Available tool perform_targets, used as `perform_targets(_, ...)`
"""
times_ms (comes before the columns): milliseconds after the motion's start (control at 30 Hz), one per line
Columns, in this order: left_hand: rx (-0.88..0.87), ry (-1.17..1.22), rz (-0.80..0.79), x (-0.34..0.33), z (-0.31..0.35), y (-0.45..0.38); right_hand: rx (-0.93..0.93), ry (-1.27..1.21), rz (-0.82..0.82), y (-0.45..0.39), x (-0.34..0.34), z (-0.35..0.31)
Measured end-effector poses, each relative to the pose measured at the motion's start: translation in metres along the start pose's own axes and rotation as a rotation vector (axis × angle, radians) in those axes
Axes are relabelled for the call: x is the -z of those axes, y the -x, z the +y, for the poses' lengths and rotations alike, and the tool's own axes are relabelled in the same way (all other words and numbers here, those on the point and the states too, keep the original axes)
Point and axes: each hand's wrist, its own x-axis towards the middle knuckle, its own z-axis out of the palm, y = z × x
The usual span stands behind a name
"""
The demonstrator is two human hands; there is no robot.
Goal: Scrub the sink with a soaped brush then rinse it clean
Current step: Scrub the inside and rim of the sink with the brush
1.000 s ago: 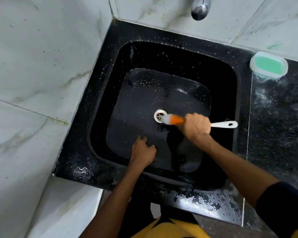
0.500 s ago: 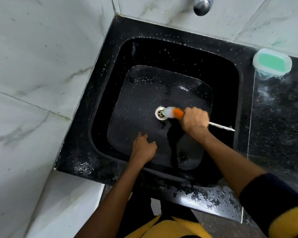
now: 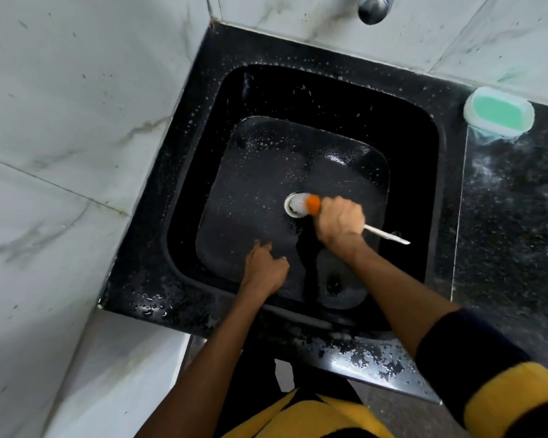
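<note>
my right hand grips the brush, bristles on the drain; left hand, fingers loosely curled, rests near the sink front edge.

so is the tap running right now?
Off, as far as visible: no stream falls from the tap spout into the sink, only scattered droplets and suds.
</note>
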Motion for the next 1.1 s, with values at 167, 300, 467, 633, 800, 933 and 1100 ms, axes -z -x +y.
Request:
perform_targets(167, 0.002, -0.001, -0.001, 0.000, -0.001, 0.000, 0.200, 0.044, -0.116, 0.052, -0.023, 0.008)
perform_targets(300, 0.009, 0.016, -0.004, 0.004, -0.001, 0.002, -0.071, 0.017, -0.086, 0.022, -0.023, 0.038)
perform_targets(467, 0.009, -0.011, -0.012, 0.002, 0.003, 0.004, -0.022, -0.125, -0.136, 0.032, -0.031, -0.010)
perform_targets(633, -0.009, 0.004, 0.002, 0.005, 0.001, 0.006, -0.080, -0.159, -0.172, 0.060, -0.052, 0.022)
perform_targets(800, 0.000, 0.007, -0.005, 0.004, 0.002, 0.006, -0.154, -0.196, -0.163, 0.025, -0.047, 0.028)
perform_targets(933, -0.016, 0.003, 0.003, 0.003, 0.001, 0.006, 0.006, -0.171, -0.223, 0.044, -0.051, -0.005)
perform_targets(1100, 0.002, 0.032, -0.008, 0.006, -0.002, 0.004, -0.200, -0.157, -0.207, 0.033, -0.048, 0.042)
